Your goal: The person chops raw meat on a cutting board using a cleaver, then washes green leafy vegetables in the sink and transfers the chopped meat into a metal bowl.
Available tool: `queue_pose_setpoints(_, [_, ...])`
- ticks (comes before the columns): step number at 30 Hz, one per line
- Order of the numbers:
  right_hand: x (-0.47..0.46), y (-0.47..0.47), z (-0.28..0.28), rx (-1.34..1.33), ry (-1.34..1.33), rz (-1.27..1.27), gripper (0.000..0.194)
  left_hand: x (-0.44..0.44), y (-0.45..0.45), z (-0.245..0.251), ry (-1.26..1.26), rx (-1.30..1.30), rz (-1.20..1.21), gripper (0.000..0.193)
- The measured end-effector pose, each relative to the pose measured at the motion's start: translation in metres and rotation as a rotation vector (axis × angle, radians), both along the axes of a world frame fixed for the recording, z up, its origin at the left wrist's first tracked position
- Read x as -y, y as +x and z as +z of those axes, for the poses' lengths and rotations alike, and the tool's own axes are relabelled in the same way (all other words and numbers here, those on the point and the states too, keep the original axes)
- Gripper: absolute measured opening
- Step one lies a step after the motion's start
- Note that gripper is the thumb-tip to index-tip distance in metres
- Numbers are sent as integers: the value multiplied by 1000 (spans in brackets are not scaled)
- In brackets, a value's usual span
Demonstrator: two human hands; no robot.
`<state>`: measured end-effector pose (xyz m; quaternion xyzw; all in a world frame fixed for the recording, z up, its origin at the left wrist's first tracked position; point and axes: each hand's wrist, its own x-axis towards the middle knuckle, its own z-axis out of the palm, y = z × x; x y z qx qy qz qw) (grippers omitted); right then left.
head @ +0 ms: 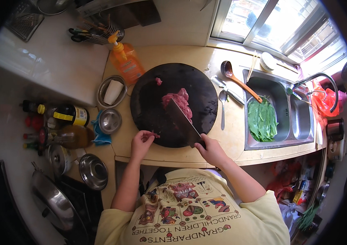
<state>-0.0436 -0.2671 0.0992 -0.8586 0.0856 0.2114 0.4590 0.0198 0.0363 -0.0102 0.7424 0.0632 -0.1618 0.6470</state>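
Note:
A round black cutting board (149, 113) lies on the counter in front of me, with a heap of raw sliced meat (178, 99) near its middle and a small scrap of meat (158, 81) farther back. My right hand (212, 150) grips the handle of a cleaver (184, 122), whose blade slants up and left and lies against or over the heap's near side. At the board's near left edge my left hand (143, 142) pinches a small strip of meat (153, 134) between thumb and fingers.
Left of the board are a metal bowl with a white piece (113, 92), a small metal bowl (110, 121), bottles (78, 115) and an orange pump bottle (127, 64). To the right lie a spoon (222, 105), a peeler (228, 90), a ladle (244, 85) and a sink with green leaves (262, 121).

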Motion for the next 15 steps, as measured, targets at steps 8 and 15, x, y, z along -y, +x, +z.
queue_pose_setpoints(8, [0, -3, -18, 46, 94, -36, 29, 31, 5, 52, -593, -335, -81, 14])
queue_pose_setpoints(15, [12, -3, 0, 81, -66, 49, 25, 45, -16, 28, 559, 279, -180, 18])
